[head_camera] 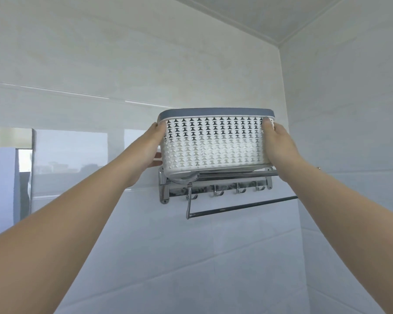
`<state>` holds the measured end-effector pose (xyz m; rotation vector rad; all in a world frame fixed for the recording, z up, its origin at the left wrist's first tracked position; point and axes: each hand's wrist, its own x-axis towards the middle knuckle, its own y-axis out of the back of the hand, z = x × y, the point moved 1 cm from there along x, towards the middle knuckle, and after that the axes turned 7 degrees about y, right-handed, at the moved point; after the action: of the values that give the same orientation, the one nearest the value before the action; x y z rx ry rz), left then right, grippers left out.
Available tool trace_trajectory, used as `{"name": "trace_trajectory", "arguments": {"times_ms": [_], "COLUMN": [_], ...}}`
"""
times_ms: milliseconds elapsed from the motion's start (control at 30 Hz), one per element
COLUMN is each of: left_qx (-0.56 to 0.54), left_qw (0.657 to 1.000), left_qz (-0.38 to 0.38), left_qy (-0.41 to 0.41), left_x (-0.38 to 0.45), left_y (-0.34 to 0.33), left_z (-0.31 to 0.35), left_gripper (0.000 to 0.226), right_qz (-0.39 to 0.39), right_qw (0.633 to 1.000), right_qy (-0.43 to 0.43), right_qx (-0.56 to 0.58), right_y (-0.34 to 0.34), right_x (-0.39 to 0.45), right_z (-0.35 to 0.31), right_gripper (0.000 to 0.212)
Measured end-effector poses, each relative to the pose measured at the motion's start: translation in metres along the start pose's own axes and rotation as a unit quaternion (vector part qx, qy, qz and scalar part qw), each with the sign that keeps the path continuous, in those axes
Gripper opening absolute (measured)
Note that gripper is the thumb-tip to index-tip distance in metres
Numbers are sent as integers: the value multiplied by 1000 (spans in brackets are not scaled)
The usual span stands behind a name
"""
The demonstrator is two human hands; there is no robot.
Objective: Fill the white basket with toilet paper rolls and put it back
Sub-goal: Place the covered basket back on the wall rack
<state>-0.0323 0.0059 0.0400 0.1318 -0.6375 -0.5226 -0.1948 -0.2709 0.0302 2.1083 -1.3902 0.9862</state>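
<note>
**Both hands hold the white basket at the wall rack**

In the middle of the frame, slightly right, a white basket with a woven, perforated wall and a grey-blue rim band is held up against a pale tiled wall. The left hand wraps the basket's left end, thumb up near the rim and fingers curled under toward the base; its grip is clamped on the basket. The right hand presses against the right end, fingertips reaching the top corner just under the rim, and its grip is likewise closed on the basket. Both bare forearms stretch up from the lower corners of the frame.

The basket's underside lies at the level of a chrome wall rack; it appears to touch the rack's top bars, though from this low angle I cannot tell whether its weight rests there or in the hands. It sits a little tilted, the left end lower. What is inside the basket cannot be seen from below; only dark gaps show through the upper holes.

Under the rack hangs a row of small hooks, and below them a dark towel bar slants across toward the right. At the left edge of the frame a glossy tile reflects a window-like view.
</note>
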Motion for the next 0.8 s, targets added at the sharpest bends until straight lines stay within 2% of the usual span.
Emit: {"name": "trace_trajectory", "arguments": {"times_ms": [133,267,367,500,600,800], "left_qx": [38,43,27,16,20,51], "left_qw": [999,998,999,999,999,997], "left_qz": [-28,-35,-39,-30,-37,-45], "left_qy": [-16,18,12,19,23,32], "left_x": [2,1,3,7,11,20], "left_y": [-1,-9,-17,-25,-28,-34], "left_z": [-17,-28,-34,-39,-44,-50], "left_gripper": [66,85,86,101,95,103], "right_qz": [-13,-10,-36,-74,-99,-105], "right_qw": [1000,998,994,989,989,988], "right_qy": [13,30,34,37,32,11], "right_qx": [5,-59,-97,-125,-106,-113], "right_y": [-5,-10,-20,-28,-33,-38], "right_x": [0,-3,-9,-15,-18,-14], "right_z": [14,28,40,53,62,69], "right_gripper": [67,62,58,75,83,81]}}
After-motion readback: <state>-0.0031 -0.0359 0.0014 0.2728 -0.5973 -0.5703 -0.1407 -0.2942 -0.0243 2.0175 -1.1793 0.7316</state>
